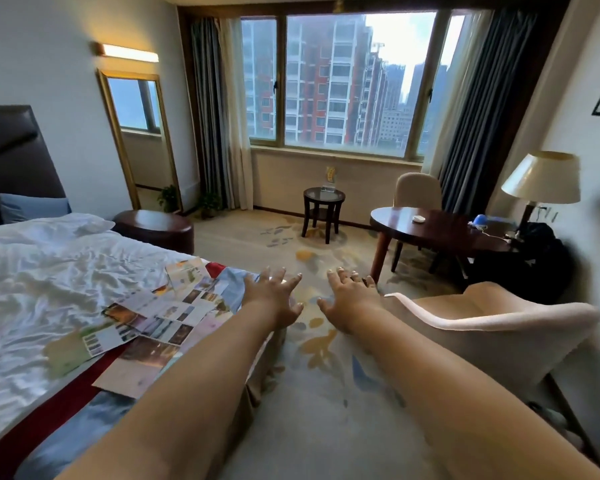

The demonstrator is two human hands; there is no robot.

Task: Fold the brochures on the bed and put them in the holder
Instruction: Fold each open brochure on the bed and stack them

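Forearms extend forward from the lower edge of the view, both bare. Left hand (272, 299) hovers palm down over the foot corner of the bed (49, 271), fingers spread wide, its grip open and holding nothing. Right hand (347, 303) is level with it over the patterned carpet (326, 393), fingers likewise splayed, grip wide and empty. Brochures (160, 313) lie unfolded in a loose overlapping heap on the bed's red and blue runner (59, 441), just left of the left forearm. A cream armchair (492, 327) stands right of the right hand. Farther off, a dark oval bench (440, 226) carries a small white object, with a lamp (542, 178) beside it. A small round side table (324, 199) below the window (343, 81) carries what may be the holder (329, 180), too small to tell.
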